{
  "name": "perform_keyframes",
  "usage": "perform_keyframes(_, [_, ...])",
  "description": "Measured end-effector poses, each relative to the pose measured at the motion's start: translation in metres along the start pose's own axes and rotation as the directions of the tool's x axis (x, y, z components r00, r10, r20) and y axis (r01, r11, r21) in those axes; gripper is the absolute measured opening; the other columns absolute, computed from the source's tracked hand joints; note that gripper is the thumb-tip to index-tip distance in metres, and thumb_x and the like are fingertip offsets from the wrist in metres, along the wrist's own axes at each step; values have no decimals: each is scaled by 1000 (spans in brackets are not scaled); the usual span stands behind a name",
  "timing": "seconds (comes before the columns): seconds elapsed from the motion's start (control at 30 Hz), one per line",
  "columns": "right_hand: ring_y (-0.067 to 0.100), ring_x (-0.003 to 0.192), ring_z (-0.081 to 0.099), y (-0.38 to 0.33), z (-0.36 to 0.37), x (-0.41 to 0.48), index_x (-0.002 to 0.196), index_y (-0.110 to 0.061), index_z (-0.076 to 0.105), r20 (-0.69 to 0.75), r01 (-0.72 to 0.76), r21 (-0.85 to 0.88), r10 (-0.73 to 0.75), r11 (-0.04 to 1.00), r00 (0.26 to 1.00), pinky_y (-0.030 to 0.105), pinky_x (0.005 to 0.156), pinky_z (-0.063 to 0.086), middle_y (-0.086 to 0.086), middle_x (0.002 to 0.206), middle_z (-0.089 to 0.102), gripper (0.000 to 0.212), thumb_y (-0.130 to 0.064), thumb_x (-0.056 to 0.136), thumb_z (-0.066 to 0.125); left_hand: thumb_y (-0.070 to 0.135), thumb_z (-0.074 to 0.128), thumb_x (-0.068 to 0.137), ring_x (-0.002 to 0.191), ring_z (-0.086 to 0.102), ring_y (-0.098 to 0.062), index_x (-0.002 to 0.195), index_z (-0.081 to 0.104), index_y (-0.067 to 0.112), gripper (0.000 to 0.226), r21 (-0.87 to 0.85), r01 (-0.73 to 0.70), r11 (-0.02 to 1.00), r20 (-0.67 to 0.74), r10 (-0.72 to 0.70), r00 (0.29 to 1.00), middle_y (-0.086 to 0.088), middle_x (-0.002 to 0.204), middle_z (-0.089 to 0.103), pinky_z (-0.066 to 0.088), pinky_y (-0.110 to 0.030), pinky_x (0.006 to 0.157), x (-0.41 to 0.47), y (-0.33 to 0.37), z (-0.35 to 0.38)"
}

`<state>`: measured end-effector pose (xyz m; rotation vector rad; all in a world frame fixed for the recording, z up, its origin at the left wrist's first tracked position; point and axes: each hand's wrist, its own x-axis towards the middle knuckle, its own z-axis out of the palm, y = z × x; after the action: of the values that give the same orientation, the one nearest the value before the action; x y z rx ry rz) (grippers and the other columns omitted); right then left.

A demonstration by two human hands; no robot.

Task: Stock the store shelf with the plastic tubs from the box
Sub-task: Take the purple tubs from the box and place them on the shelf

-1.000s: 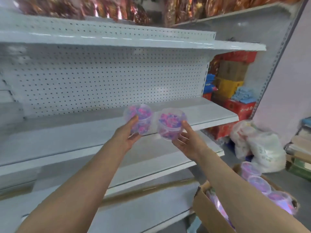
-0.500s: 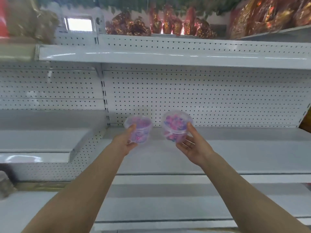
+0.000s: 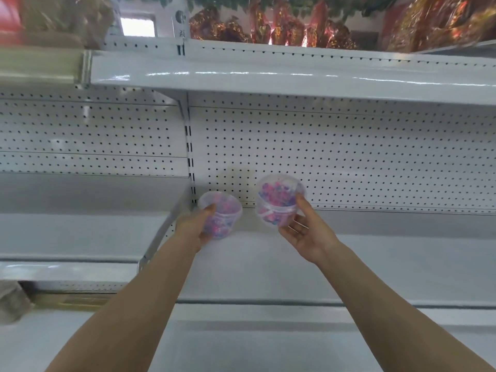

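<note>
I hold two clear plastic tubs filled with pink, purple and blue bits. My left hand (image 3: 193,229) grips the left tub (image 3: 223,214) low over the back left corner of the white shelf (image 3: 375,253), next to the upright post; I cannot tell if it touches the shelf. My right hand (image 3: 308,230) grips the right tub (image 3: 277,197), tilted with its lid toward me, held higher in front of the pegboard back wall. The box is out of view.
A white shelf board (image 3: 268,76) hangs above, with shiny red and gold packets (image 3: 281,30) on top. To the left a neighbouring shelf (image 3: 67,232) sits at about the same height. A lower shelf (image 3: 268,342) runs beneath my forearms.
The view swung left, away from the box and the shelf's right end. Both hands carried the tubs forward to the back of the shelf; the left tub dropped lower toward the corner.
</note>
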<state>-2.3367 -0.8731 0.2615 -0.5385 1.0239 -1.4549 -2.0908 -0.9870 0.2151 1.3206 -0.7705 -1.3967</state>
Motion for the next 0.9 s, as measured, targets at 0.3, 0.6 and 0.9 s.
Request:
perform_keyframes(0.3, [23, 92, 66, 6, 7, 2, 104, -11, 67, -26, -22, -9, 22, 1000, 999, 41, 97, 55, 9, 98, 66, 44, -46, 78, 77, 46, 74, 77, 116, 55, -33, 131, 52, 5, 71, 283, -171, 944, -203, 233, 951, -12, 124, 59, 44, -37, 93, -2, -7, 0])
perform_keyframes(0.6, [21, 81, 68, 19, -3, 11, 101, -5, 66, -124, -45, -92, 34, 995, 992, 38, 92, 57, 9, 88, 67, 53, -48, 74, 81, 58, 68, 74, 114, 57, -26, 109, 70, 26, 48, 628, -578, 521, 128, 664, 737, -1, 112, 68, 44, -40, 99, -17, -9, 23])
perform_keyframes(0.9, [32, 92, 72, 27, -4, 21, 113, 1, 58, -263, -83, -223, 22, 971, 965, 41, 76, 62, 18, 109, 65, 68, -41, 68, 88, 29, 77, 78, 95, 66, -16, 100, 75, 21, 23, 580, -658, 479, 275, 646, 712, 4, 97, 72, 46, -24, 88, -26, -21, 18])
